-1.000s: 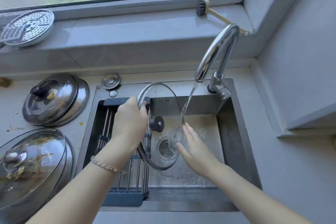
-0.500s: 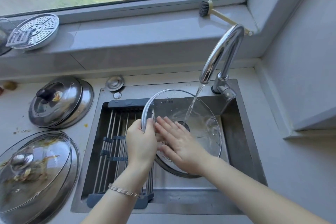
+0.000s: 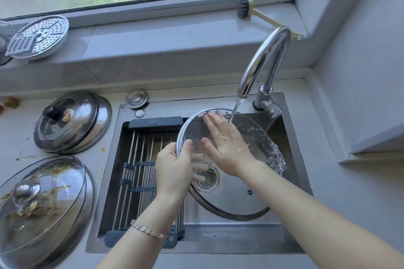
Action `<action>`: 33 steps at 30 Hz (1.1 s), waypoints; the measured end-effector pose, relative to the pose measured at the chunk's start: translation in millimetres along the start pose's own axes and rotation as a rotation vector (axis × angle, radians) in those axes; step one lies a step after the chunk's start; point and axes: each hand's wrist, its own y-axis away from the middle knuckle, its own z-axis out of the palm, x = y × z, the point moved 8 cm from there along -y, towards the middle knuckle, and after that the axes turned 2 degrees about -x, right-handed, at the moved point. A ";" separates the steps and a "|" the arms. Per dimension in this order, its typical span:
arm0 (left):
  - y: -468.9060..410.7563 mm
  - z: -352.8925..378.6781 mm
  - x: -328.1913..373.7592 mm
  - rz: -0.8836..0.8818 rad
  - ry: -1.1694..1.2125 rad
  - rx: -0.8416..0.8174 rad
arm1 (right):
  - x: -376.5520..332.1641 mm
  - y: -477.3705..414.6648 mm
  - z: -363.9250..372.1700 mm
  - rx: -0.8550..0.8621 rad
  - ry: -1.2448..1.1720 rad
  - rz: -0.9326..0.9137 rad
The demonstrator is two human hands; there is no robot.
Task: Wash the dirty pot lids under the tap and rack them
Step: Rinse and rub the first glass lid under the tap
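While you held the glass lid (image 3: 244, 194) over the sink (image 3: 293, 181) under the tap (image 3: 265, 59), your left hand (image 3: 172, 170) was clamped on its metal rim at the left edge, thumb on top and fingers visible through the glass beneath, and your right hand (image 3: 227, 144) lay flat and open on the wet inner face, gripping nothing. That left the whole lid hanging from one pinch on a slick rim, so a hard rub from the right palm could have levered it out of your grasp and dropped it onto the steel basin, where glass might chip. The stream (image 3: 235, 108) struck close to your right fingertips, and water was already spilling off the far right edge, so a steeper tilt could have thrown splash onto the table (image 3: 341, 192). Two dirty stacks of lids (image 3: 72, 122) (image 3: 41, 207) waited on the left, and the rack (image 3: 142, 159) beside your left wrist stood bare.
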 end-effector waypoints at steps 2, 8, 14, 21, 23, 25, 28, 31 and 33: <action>2.3 -2.0 5.9 0.034 0.003 0.020 | 21.6 1.5 -4.9 0.037 -0.003 0.155; 6.5 -11.9 32.2 0.290 -0.118 0.199 | 46.7 41.9 17.7 0.062 -0.192 0.507; 13.4 3.7 29.1 0.280 -0.106 0.137 | 39.7 30.2 0.5 0.302 -0.314 0.597; 10.4 3.9 25.4 0.262 -0.004 0.158 | -32.0 5.5 -25.4 0.209 -0.121 -0.091; 3.3 -3.7 25.1 0.283 0.018 0.212 | -51.4 14.3 -12.5 0.115 -0.139 -0.276; -1.2 -7.6 25.1 0.289 0.053 0.229 | -57.5 19.0 -9.6 0.042 -0.189 -0.343; -8.7 -14.1 21.7 0.238 0.083 0.255 | -57.3 30.0 -8.5 -0.122 -0.203 -0.417; -20.5 -21.5 13.1 0.120 0.174 0.243 | -48.3 55.4 5.4 -0.221 -0.129 -0.496; -23.4 -22.8 10.5 0.062 0.152 0.227 | -32.4 68.7 7.9 -0.171 -0.108 -0.504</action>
